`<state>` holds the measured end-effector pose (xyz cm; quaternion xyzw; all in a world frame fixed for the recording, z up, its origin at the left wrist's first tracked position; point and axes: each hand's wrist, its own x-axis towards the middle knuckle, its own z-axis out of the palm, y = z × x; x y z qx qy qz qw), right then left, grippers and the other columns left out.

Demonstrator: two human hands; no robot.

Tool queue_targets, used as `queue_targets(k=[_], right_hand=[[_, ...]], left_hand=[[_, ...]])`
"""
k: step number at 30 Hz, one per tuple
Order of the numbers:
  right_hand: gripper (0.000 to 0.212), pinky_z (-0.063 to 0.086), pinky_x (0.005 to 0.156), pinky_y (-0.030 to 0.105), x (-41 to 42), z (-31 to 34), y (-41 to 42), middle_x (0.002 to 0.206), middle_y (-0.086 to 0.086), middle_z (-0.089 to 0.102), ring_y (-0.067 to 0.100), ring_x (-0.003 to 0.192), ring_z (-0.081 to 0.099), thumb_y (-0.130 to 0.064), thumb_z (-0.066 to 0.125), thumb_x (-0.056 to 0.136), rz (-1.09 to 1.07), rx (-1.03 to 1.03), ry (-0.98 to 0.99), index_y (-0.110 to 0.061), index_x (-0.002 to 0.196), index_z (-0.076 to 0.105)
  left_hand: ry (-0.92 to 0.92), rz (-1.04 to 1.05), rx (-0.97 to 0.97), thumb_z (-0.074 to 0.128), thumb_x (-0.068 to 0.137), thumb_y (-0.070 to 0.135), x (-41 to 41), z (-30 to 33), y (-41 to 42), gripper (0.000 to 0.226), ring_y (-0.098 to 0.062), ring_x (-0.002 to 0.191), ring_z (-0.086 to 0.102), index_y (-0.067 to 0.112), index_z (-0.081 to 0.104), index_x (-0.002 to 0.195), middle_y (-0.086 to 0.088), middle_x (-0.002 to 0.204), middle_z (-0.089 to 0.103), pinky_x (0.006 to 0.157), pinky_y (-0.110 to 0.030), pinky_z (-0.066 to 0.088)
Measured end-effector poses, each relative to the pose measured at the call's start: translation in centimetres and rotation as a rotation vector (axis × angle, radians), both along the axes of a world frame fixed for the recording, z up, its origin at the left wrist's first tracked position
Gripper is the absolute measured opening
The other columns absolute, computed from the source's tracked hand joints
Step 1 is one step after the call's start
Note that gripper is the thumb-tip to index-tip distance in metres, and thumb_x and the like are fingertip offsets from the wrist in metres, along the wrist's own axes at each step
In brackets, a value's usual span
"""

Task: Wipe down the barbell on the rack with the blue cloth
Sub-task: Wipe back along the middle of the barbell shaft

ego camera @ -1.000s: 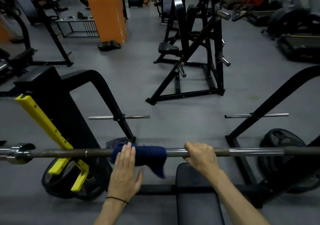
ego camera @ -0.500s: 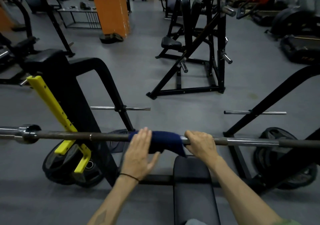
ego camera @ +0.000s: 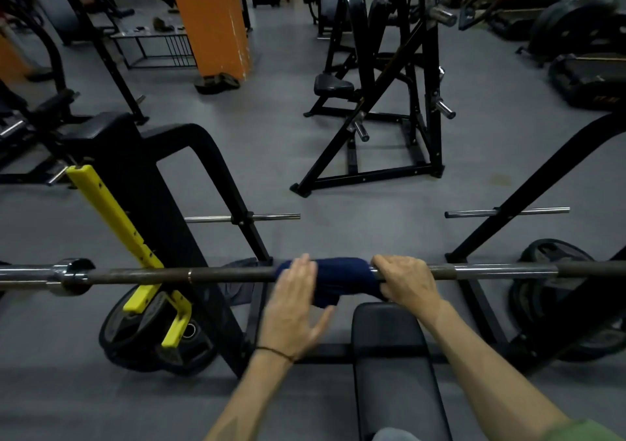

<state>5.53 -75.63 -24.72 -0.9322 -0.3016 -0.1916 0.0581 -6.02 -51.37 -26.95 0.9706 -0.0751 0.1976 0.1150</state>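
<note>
My left hand [ego camera: 294, 305] presses flat, fingers straight, on the blue cloth [ego camera: 342, 279] draped mid-barbell [ego camera: 142, 275]; right hand [ego camera: 404, 279] clamps the bar. Advise firm, even pressure toward each end.

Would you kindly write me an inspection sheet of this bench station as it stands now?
Surface: grey floor; black bench below the bar.
Job's things: barbell lies level; blue cloth draped over its middle.
Clutter: weight plates by the rack feet.
Hands: left hand flat on the cloth; right hand grips the bar at the cloth's edge.
Cables: nothing seen.
Surroundings: yellow rack arm, orange pillar, black machines.
</note>
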Motion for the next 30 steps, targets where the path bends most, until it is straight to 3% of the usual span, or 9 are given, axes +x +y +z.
queue_targets(k=[3, 6, 8, 11, 14, 19, 23, 27, 30], right_hand=[[0.036, 0.041, 0.038, 0.030, -0.1, -0.3, 0.4, 0.059, -0.003, 0.060, 0.025, 0.047, 0.057, -0.024, 0.091, 0.056, -0.030, 0.041, 0.023, -0.017, 0.074, 0.060], [0.036, 0.040, 0.038, 0.029, -0.1, -0.4, 0.8, 0.058, -0.004, 0.059, 0.025, 0.046, 0.057, -0.026, 0.090, 0.055, -0.058, 0.048, 0.009, -0.018, 0.072, 0.059], [0.034, 0.040, 0.038, 0.030, 0.0, -0.5, 0.6, 0.059, -0.004, 0.059, 0.025, 0.046, 0.057, -0.028, 0.088, 0.058, -0.063, 0.047, 0.000, -0.018, 0.071, 0.059], [0.025, 0.041, 0.038, 0.031, 0.0, -0.5, 0.3, 0.059, -0.001, 0.061, 0.027, 0.047, 0.060, -0.026, 0.082, 0.062, -0.043, 0.024, -0.033, -0.018, 0.071, 0.059], [0.035, 0.039, 0.038, 0.029, 0.1, -0.4, 0.1, 0.057, 0.001, 0.060, 0.028, 0.046, 0.059, -0.007, 0.084, 0.046, -0.022, 0.001, -0.043, -0.016, 0.070, 0.061], [0.039, 0.041, 0.038, 0.030, 0.2, -0.6, 0.3, 0.058, -0.001, 0.058, 0.025, 0.045, 0.055, -0.023, 0.094, 0.054, -0.014, 0.036, -0.010, -0.016, 0.073, 0.060], [0.040, 0.041, 0.038, 0.030, 0.0, -0.5, 0.7, 0.057, 0.000, 0.058, 0.025, 0.044, 0.055, -0.026, 0.094, 0.055, -0.023, 0.024, -0.032, -0.016, 0.071, 0.059], [0.036, 0.042, 0.040, 0.031, 0.2, -0.7, 0.3, 0.059, 0.001, 0.058, 0.028, 0.046, 0.057, -0.020, 0.092, 0.055, -0.041, 0.013, -0.029, -0.016, 0.070, 0.059], [0.020, 0.044, 0.039, 0.031, 0.1, -0.4, 0.1, 0.058, 0.003, 0.059, 0.029, 0.046, 0.058, -0.006, 0.072, 0.059, -0.008, 0.029, -0.065, -0.015, 0.071, 0.058]], left_hand=[[0.016, 0.129, 0.047, 0.035, 0.099, 0.062, -1.9, -0.7, 6.8, 0.085, -0.026, 0.156, 0.012, 0.004, 0.020, 0.159, -0.011, 0.169, 0.014, 0.123, -0.053, 0.023], [0.011, 0.280, -0.037, 0.042, 0.095, 0.063, -0.8, -0.9, 3.9, 0.092, -0.035, 0.155, 0.011, -0.003, 0.023, 0.156, -0.021, 0.165, 0.019, 0.123, -0.057, 0.019], [-0.020, 0.192, -0.096, 0.050, 0.093, 0.062, 0.5, -0.5, -1.4, 0.095, -0.039, 0.154, 0.014, -0.006, 0.026, 0.155, -0.024, 0.163, 0.024, 0.124, -0.056, 0.015], [0.014, -0.103, -0.019, 0.052, 0.092, 0.064, 2.0, -0.1, -7.2, 0.095, -0.036, 0.154, 0.016, -0.002, 0.026, 0.156, -0.019, 0.164, 0.023, 0.124, -0.052, 0.014], [0.024, -0.169, 0.052, 0.052, 0.095, 0.060, 2.3, 0.4, -4.9, 0.087, -0.029, 0.154, 0.020, 0.005, 0.028, 0.157, -0.013, 0.165, 0.024, 0.122, -0.048, 0.023], [0.026, 0.094, 0.091, 0.045, 0.096, 0.060, -1.2, -0.1, 7.9, 0.086, -0.024, 0.155, 0.017, 0.005, 0.024, 0.159, -0.011, 0.166, 0.021, 0.127, -0.044, 0.014], [0.045, 0.302, 0.001, 0.044, 0.093, 0.066, -0.3, -0.6, 4.3, 0.095, -0.035, 0.155, 0.014, -0.003, 0.025, 0.156, -0.021, 0.164, 0.023, 0.126, -0.052, 0.012], [0.010, -0.032, -0.015, 0.054, 0.091, 0.063, 1.8, -0.1, -6.4, 0.095, -0.037, 0.153, 0.017, -0.003, 0.029, 0.155, -0.020, 0.164, 0.024, 0.122, -0.057, 0.020], [0.020, -0.165, 0.021, 0.053, 0.094, 0.057, 2.1, 0.2, -7.3, 0.087, -0.028, 0.155, 0.015, 0.004, 0.027, 0.158, -0.013, 0.167, 0.019, 0.122, -0.051, 0.025]])
